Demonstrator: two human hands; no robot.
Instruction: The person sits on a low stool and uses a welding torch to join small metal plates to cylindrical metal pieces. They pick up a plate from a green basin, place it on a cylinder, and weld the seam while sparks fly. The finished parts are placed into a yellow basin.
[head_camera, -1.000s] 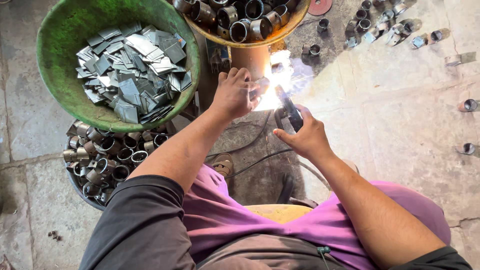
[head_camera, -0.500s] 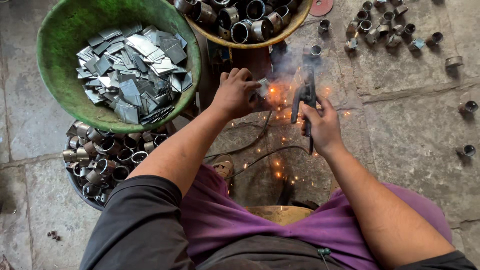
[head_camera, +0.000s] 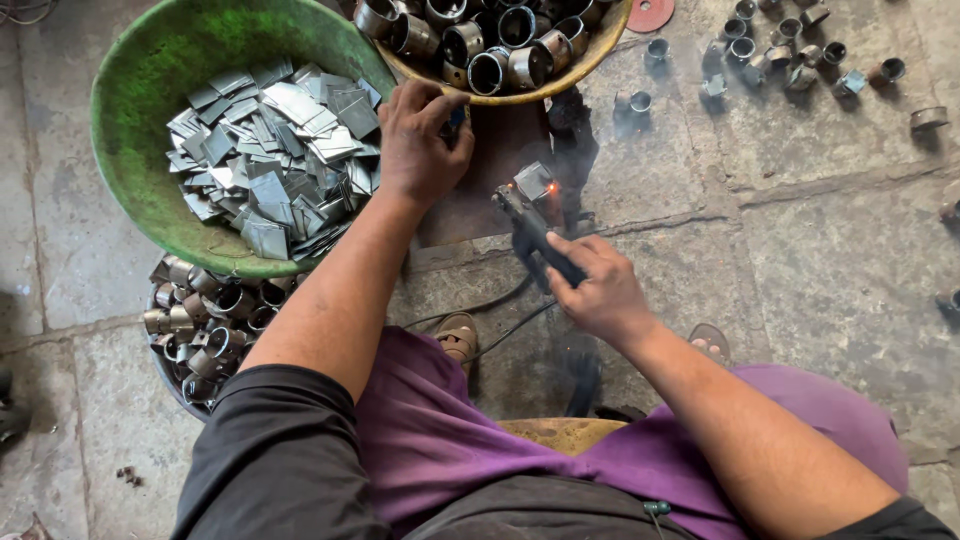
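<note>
Head view: right hand (head_camera: 600, 295) grips welding holder (head_camera: 535, 232) pointing up-left.

Black short sleeves, purple trousers, sandals

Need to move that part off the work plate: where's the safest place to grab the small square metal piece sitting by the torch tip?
Take the small square metal piece by its upper, far edge, coming from the top side. Its lower right corner glows orange beside the tool's tip, so that end is likely hot. The right hand and tool block the near side; the left hand sits to its left.
</note>
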